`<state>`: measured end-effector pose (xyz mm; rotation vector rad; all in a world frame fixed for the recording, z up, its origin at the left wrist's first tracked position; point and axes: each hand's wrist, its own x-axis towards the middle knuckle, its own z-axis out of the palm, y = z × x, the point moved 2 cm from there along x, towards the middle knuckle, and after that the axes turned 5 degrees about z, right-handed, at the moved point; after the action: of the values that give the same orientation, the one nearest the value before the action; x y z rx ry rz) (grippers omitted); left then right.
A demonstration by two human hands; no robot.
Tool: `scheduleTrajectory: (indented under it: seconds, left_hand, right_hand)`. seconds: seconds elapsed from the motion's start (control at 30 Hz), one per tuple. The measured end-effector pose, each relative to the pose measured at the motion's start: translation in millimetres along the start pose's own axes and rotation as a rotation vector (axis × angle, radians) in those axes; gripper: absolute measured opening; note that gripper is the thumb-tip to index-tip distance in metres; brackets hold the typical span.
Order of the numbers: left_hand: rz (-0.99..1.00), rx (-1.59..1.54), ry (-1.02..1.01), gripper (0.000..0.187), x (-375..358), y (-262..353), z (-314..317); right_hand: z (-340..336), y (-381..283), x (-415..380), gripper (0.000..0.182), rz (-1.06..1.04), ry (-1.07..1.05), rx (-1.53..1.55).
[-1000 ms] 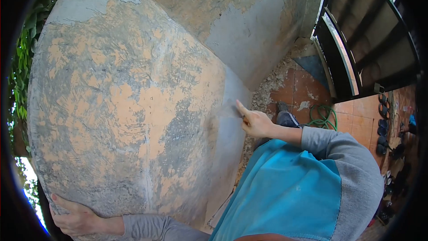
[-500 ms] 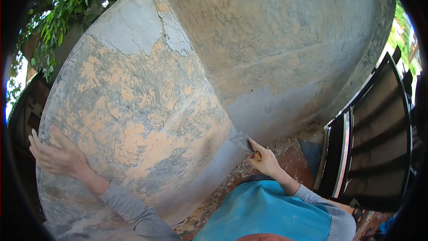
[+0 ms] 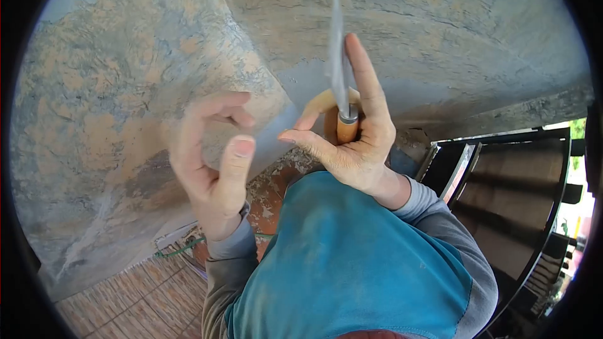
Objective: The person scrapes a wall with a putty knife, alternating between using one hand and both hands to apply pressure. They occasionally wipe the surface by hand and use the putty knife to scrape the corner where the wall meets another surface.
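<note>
My right hand holds a scraper by its orange-brown wooden handle. The metal blade points up, seen nearly edge-on, with the index finger stretched beside it. My left hand is raised to the left of it, empty, with thumb and fingers apart and slightly blurred. The two hands do not touch. Behind them is a large curved surface with patchy grey and peach areas, and a ridge running down between its two faces. Neither the blade nor a hand appears to touch it.
Flakes of debris lie on reddish floor tiles below. A patterned tiled floor and a green cord are at lower left. A dark metal frame with brown panels stands at the right.
My left hand has left the surface's left edge and moved right, towards the scraper. My right hand has lifted the scraper off the surface and turned its blade upward. The view has shifted downward.
</note>
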<state>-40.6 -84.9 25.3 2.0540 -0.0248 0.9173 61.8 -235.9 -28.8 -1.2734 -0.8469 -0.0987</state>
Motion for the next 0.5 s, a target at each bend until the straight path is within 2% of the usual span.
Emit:
scheduleTrajectory:
  seconds: [0.03,0.1,0.2,0.3,0.5]
  left_hand:
    - [-0.099,-0.133,-0.046,0.04,-7.3,-4.3,9.7]
    - [-0.174,-0.246,-0.024,0.038,-17.9,-11.9,22.2]
    - [-0.255,-0.289,-0.024,0.036,-31.2,-18.2,29.6]
    - [-0.131,-0.259,0.025,0.028,-32.4,-24.6,29.0]
    - [-0.059,-0.271,0.093,0.025,-45.4,-34.7,16.5]
  right_hand:
    - [-0.4,0.4,2.4,0.109,-0.029,0.007,-0.025]
    - [1.7,6.9,6.0,0.117,-0.099,0.029,-0.039]
    - [4.3,15.7,5.6,0.13,-0.143,0.061,-0.13]
    - [8.1,25.2,4.4,0.14,-0.258,0.114,-0.282]
    - [16.0,31.4,3.3,0.076,-0.42,0.027,-0.513]
